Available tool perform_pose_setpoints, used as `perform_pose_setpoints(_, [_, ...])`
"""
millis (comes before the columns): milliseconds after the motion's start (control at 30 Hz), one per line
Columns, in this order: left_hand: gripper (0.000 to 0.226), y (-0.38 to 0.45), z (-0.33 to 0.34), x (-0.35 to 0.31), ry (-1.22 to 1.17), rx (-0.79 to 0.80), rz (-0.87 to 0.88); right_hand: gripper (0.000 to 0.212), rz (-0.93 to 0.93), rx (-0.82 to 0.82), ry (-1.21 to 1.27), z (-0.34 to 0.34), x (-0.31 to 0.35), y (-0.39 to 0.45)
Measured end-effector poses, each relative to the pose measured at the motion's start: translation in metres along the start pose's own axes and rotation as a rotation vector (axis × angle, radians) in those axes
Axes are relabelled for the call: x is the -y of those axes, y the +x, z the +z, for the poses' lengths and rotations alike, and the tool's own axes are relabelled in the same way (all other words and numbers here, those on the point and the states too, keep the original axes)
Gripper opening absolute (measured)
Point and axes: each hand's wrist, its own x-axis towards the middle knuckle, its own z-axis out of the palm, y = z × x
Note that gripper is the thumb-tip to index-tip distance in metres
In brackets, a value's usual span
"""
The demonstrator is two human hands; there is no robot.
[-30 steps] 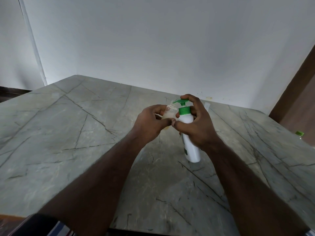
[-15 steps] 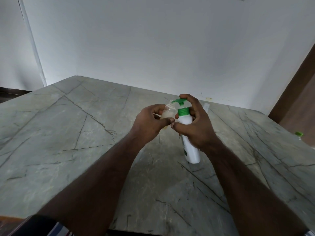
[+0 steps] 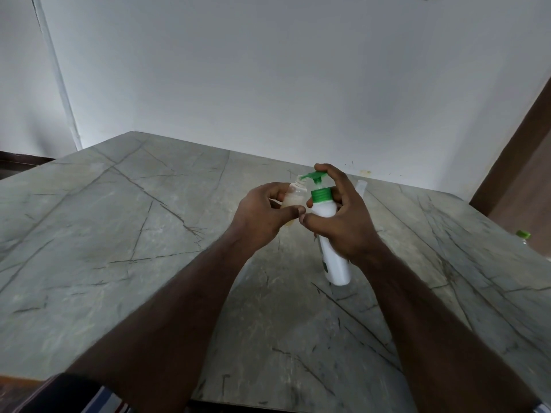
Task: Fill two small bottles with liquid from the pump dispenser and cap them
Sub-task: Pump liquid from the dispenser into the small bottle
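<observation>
Above grey marble table (image 3: 125, 222), mid-frame: both hands raised, close together, thumbs nearly touching. Left hand (image 3: 262, 217) curled round small clear bottle (image 3: 293, 194), uncapped, pale liquid inside, open neck right under green pump spout. Right hand (image 3: 343, 222) wraps white pump dispenser (image 3: 335, 260), forefinger on top of green pump head (image 3: 314, 175). Dispenser tilted, base off table. Behind right hand, clear tube-like thing (image 3: 360, 186), partly hidden. Far right edge: green-capped item (image 3: 523, 235), unclear.

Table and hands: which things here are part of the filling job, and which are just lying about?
In use:
- pump dispenser, gripped by right hand
- small clear bottle, held by left hand under the spout

Lying about:
- clear tube-like item behind the hands
- green-capped item at right edge
</observation>
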Motion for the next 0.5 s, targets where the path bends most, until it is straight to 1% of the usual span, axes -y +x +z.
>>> perform_pose_setpoints(233, [0.047,-0.0007,0.0011,-0.0015,0.042,0.024,0.010,0.070,0.016,-0.028,0.033,-0.0007,-0.0015,0.0000])
perform_pose_setpoints(333, [0.047,0.0001,0.0014,-0.0004,0.040,0.021,0.007,0.071,0.020,-0.027,0.036,-0.0004,-0.0012,0.0002])
perform_pose_setpoints(500, [0.045,0.0000,-0.0001,0.0000,0.035,0.010,0.014,0.081,0.023,-0.008,0.028,0.0014,-0.0008,0.0000])
